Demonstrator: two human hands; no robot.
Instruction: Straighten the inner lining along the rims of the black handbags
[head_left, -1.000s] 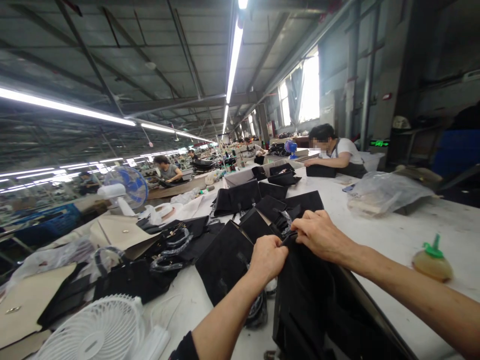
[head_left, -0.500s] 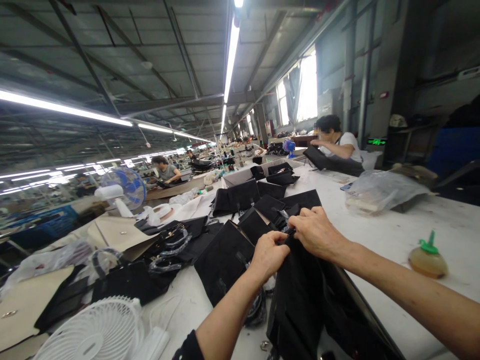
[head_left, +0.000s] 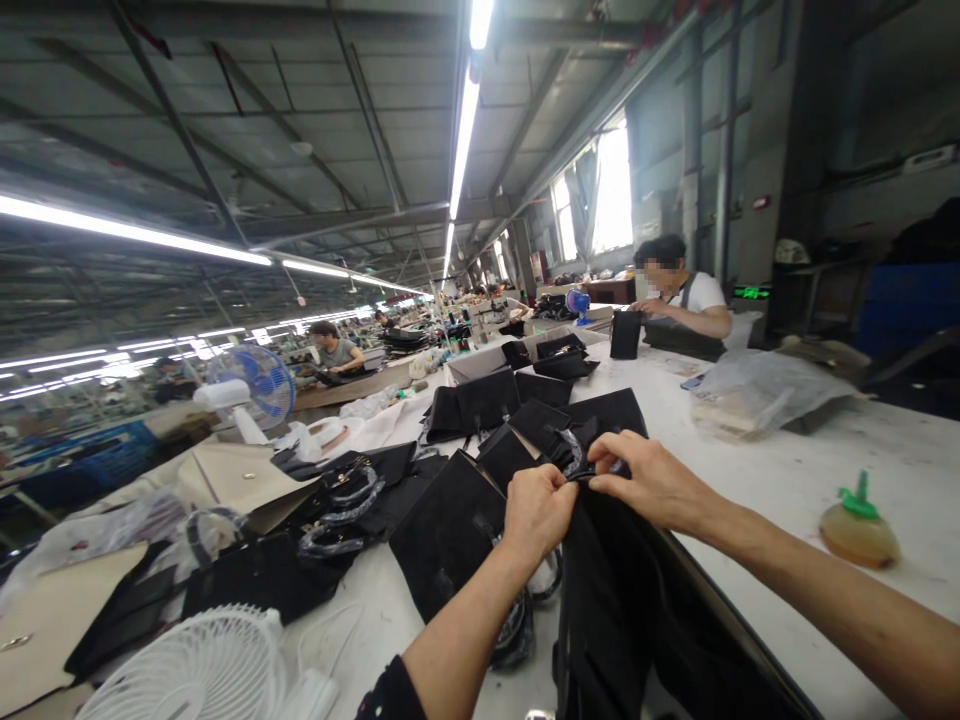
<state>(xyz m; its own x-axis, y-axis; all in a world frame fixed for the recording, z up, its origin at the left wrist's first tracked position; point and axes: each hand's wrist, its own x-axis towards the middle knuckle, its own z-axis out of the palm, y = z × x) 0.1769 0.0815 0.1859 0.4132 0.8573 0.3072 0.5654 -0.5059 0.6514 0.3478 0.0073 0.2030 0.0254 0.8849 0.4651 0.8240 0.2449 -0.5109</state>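
A black bag (head_left: 622, 610) hangs in front of me, its dark panel drooping over the near part of the table. At its top edge my left hand (head_left: 538, 510) is closed, thumb and forefinger pinching a thin black strip. My right hand (head_left: 652, 485) is at the same edge a little to the right, thumb and forefinger around the rim with the other fingers curled loosely. The bag's inside and lower end are mostly hidden. Just beyond the hands lies a plastic-wrapped handle (head_left: 574, 450). Left of them another black bag (head_left: 446, 530) lies on the table.
More black bags (head_left: 476, 400) cover the middle of the white table (head_left: 787, 540). Cream bag pieces (head_left: 225, 475) and a white fan (head_left: 187, 670) are at left. A green-capped bottle (head_left: 859, 525) and plastic-covered stack (head_left: 757, 395) stand right. A co-worker (head_left: 686, 300) sits beyond.
My right hand has loosened its grip and its fingers have spread somewhat. The bag's top edge sits slightly lower. Across the table, the co-worker's dark piece has changed position.
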